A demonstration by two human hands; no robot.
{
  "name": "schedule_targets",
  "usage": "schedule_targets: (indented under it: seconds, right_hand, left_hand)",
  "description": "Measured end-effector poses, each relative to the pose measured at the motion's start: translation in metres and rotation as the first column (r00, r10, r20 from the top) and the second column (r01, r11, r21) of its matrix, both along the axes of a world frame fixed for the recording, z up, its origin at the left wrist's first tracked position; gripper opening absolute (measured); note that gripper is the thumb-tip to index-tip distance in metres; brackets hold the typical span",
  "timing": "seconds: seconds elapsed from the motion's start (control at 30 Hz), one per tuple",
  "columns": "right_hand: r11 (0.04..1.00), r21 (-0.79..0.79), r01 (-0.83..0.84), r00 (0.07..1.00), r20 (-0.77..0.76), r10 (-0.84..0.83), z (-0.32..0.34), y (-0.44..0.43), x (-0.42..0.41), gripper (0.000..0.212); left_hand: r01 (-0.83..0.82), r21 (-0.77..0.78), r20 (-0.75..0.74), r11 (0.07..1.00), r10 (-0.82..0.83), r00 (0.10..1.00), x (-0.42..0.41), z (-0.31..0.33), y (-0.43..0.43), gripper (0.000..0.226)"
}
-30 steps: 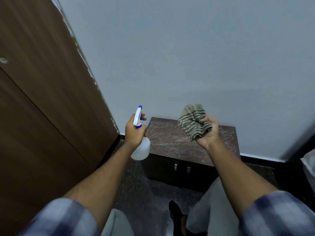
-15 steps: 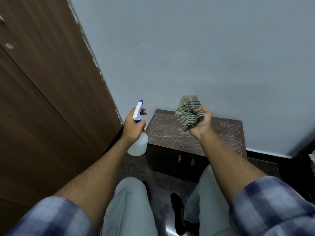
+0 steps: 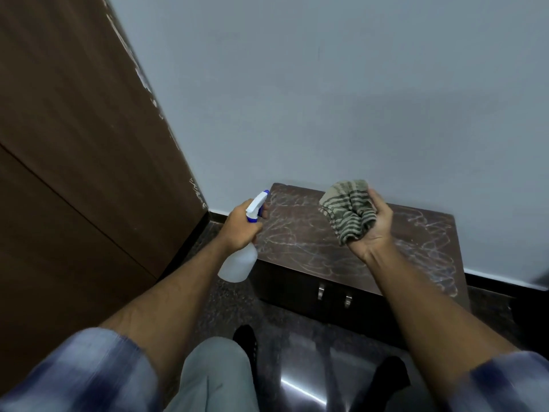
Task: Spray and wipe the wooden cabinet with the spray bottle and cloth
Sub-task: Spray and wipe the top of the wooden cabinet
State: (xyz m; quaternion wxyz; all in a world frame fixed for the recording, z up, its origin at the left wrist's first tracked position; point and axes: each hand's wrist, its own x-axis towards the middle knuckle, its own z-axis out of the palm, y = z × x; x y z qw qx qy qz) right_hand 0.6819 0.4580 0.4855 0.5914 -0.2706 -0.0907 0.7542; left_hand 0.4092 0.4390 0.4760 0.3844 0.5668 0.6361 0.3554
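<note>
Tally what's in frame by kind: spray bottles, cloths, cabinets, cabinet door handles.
spray bottle: 1
cloth: 1
wooden cabinet: 1
door handles: 2
Total: 5

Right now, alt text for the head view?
A person stands over a low dark wooden cabinet with whitish scribbled streaks on its top, left hand gripping a white spray bottle, right hand holding a bunched striped cloth above the top. Pale wall behind, brown wooden panel at left.
</note>
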Motion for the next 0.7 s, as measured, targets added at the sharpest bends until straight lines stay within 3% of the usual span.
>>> schedule_targets:
  seconds: [0.07, 0.13, 0.23, 0.53, 0.7]
  right_hand:
    - [0.999, -0.042, 0.006, 0.998, 0.066, -0.003, -0.014, 0.013, -0.002, 0.056]
    - [0.998, -0.056, 0.006, 0.986, 0.169, 0.004, -0.027, 0.027, -0.008, 0.047]
    - [0.996, -0.084, 0.029, 0.949, 0.316, -0.001, -0.04, 0.044, -0.024, 0.05]
    - [0.995, -0.098, 0.018, 0.962, 0.272, 0.01, -0.077, 0.075, -0.051, 0.049]
    - [0.995, -0.082, 0.065, 0.946, 0.321, -0.036, -0.093, 0.091, -0.057, 0.055]
  left_hand:
    - [0.012, -0.001, -0.027, 1.0, -0.012, 1.0, -0.005, -0.012, 0.015, 0.022]
    - [0.017, -0.01, -0.043, 1.0, -0.018, 0.999, -0.01, -0.023, 0.028, 0.011]
    - [-0.01, -0.011, -0.075, 1.0, 0.009, 0.997, -0.021, -0.038, 0.045, 0.012]
    - [0.014, -0.109, -0.133, 0.994, -0.029, 0.991, -0.047, -0.073, 0.085, 0.011]
    - [0.006, -0.173, -0.172, 0.985, -0.036, 0.984, -0.053, -0.083, 0.093, 0.006]
